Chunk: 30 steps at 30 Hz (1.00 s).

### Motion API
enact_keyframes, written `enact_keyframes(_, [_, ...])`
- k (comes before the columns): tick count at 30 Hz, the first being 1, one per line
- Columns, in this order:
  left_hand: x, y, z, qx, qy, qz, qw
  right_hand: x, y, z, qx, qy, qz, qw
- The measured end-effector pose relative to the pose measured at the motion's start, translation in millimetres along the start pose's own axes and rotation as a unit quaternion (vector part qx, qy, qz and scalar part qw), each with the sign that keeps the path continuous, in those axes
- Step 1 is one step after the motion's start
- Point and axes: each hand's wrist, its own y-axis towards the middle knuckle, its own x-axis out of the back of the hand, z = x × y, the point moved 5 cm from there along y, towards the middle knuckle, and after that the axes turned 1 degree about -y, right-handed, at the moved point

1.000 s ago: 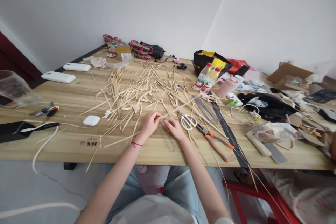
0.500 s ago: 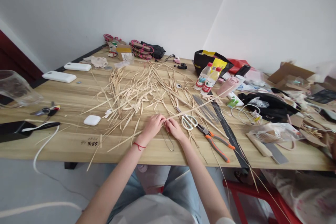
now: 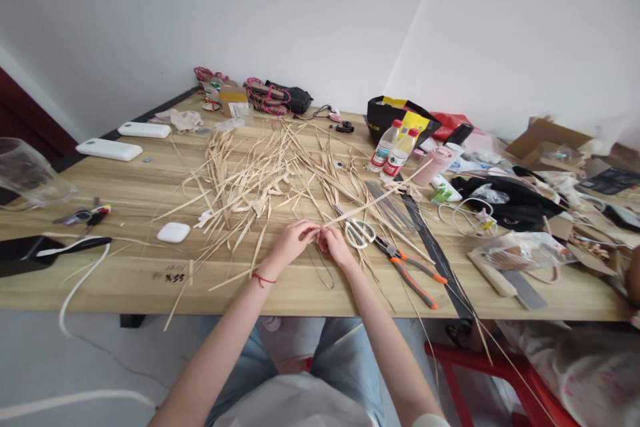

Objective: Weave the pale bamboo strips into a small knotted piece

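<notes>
The pale strip [image 3: 370, 203] has its near end between the fingers of both hands and runs from them away to the right, slanting over the scissors [image 3: 360, 234] towards the pink cup [image 3: 434, 165]. The fingers of the left hand [image 3: 293, 241] are pinched on that end; those of the right hand [image 3: 336, 245] are curled and closed on it just beside them, the fingertips nearly meeting. What else the tips may hold is too small to tell.

Just nearer the body than the fingers is a thin loop [image 3: 332, 282]; whether it hangs from them or lies on the tabletop [image 3: 115, 293] cannot be told. Beyond the fingers and to their left spreads a tangled pile of strips [image 3: 255, 173]. The scissors lie just right of the right fingers, and pliers [image 3: 395, 254] with orange-and-grey handles lie further right. Well to the left of the fingers rests a small white case [image 3: 173, 232].
</notes>
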Motion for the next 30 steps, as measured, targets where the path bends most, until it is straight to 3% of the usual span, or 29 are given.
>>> enact_keyframes(16, [-2.5,-4,18,0.033,-0.027,-0.042,0.998,-2,-1,6,0.011,-0.019,-0.001,1.0])
enact_keyframes(24, [-5.4,-2,21,0.05,-0.033,-0.033,0.998,1,5,1,0.018,-0.056,-0.058,0.997])
enact_keyframes(30, [-9.2,1,26,0.063,-0.014,-0.046,0.997,-1,6,4,0.027,-0.062,-0.031,0.997])
